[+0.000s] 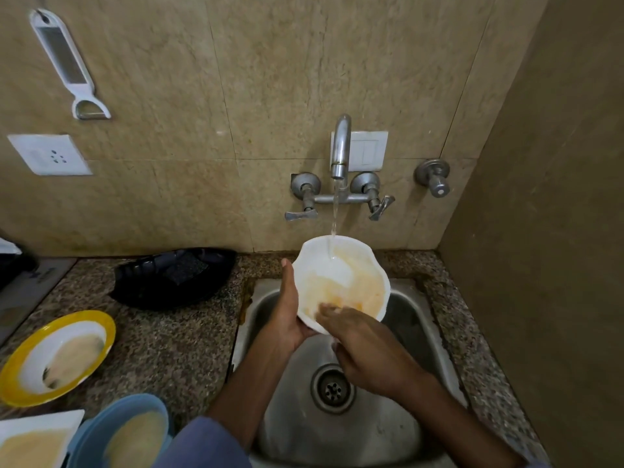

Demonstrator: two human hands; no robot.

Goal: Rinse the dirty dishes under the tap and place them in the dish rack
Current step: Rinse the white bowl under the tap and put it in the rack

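Under tap [339, 153], scalloped white bowl [341, 282], orange-smeared.

Beige marble-look wall tiles [162, 79] rise behind a speckled granite counter [169, 339]; a white socket plate [50, 154] and hanging grater-peeler [64, 59] sit upper left, a plain brown side wall [553, 197] right.

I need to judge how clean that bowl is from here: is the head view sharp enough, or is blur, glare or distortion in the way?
Head view: the white bowl is fairly sharp, its yellow residue readable; the right hand fingertips smear with motion blur; wide-angle bending curves the wall edges; the yellow-rimmed plate and blue bowl are soft near the corner; lighting is dim and even, without strong glare.
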